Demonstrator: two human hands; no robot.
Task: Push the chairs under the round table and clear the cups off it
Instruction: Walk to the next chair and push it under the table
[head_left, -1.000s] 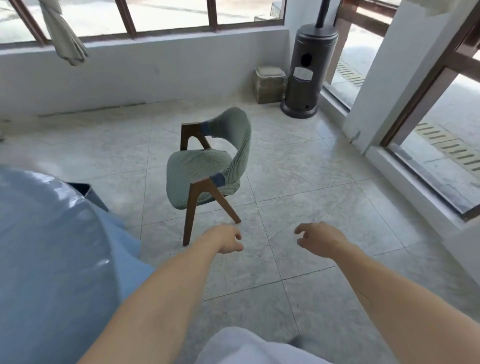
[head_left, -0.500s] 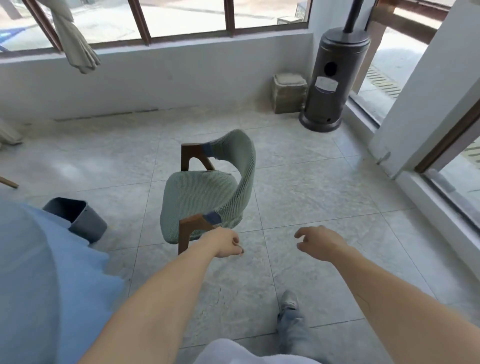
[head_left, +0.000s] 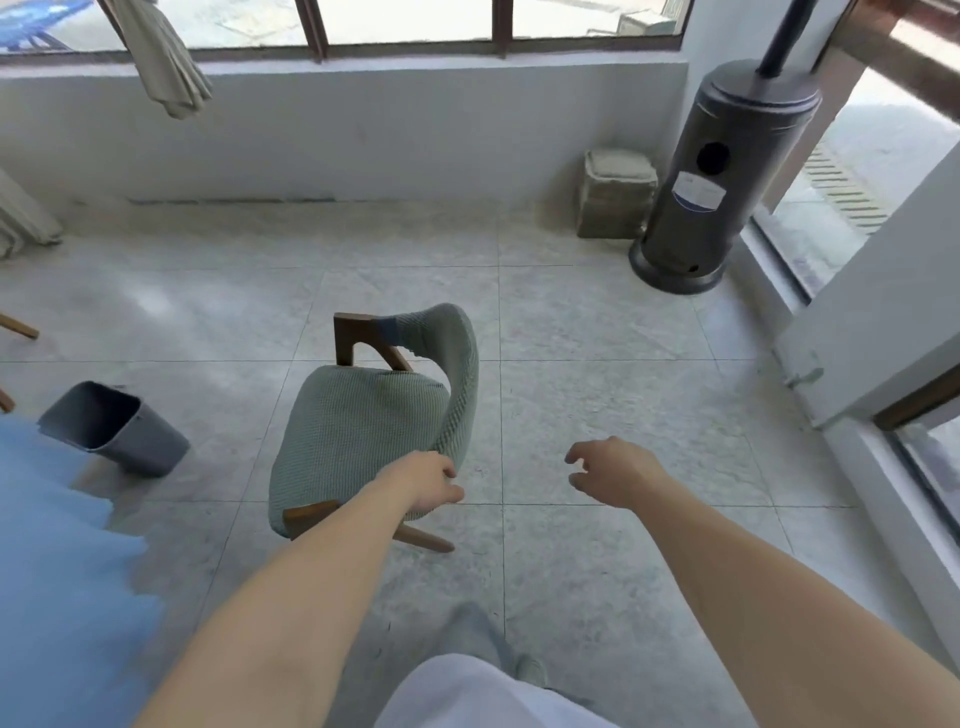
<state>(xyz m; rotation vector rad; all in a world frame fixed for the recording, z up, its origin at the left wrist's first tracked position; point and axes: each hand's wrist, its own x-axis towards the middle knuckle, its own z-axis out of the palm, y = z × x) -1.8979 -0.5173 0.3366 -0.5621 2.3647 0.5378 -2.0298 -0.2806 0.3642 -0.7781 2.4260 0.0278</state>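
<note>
A chair (head_left: 358, 431) with a green knitted seat, a curved back and brown wooden legs stands on the tiled floor in the middle, its seat facing left toward the table. Only the blue cloth (head_left: 57, 571) of the round table shows, at the left edge, and no cups are in view. My left hand (head_left: 428, 480) is curled at the near end of the chair's back, and whether it grips the chair is unclear. My right hand (head_left: 615, 470) hovers to the right of the chair, apart from it, with its fingers spread and nothing in it.
A grey bin (head_left: 111, 428) leans on the floor between table and chair. A dark patio heater (head_left: 722, 171) and a stone block (head_left: 615, 192) stand in the far right corner. Another chair's wooden legs (head_left: 21, 330) poke in at the left. Glass doors run along the right.
I have stepped toward the chair, so it now lies under my left hand, which was short of it before. The table has slid further out of view to the left.
</note>
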